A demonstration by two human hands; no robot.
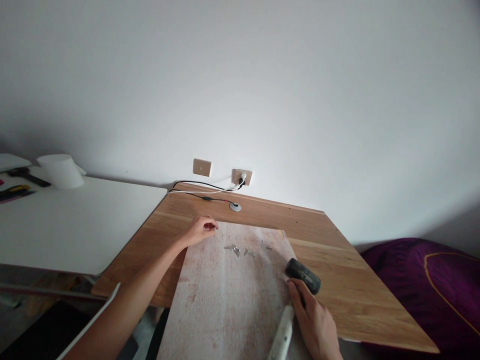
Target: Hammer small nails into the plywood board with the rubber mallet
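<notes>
A pale, wood-patterned board (210, 295) lies on the wooden desk, its near end running out of view at the bottom. At the board's far left corner is my left hand (201, 230), fingers curled in with the tips together; whatever they may hold is too small to make out. My right hand (317, 320) is closed around the neck of a mallet (303, 276), just below its black head. The mallet's white handle slants down over the board's right side. Several small nails (235, 250) lie loose on the far part of the board.
A wooden desk (348, 280) extends against the wall, with cables (204, 192) running to a wall socket (242, 177). On the left, a white table (93, 215) carries a paper roll (62, 171) and several tools (17, 190). A purple beanbag (423, 280) sits at right.
</notes>
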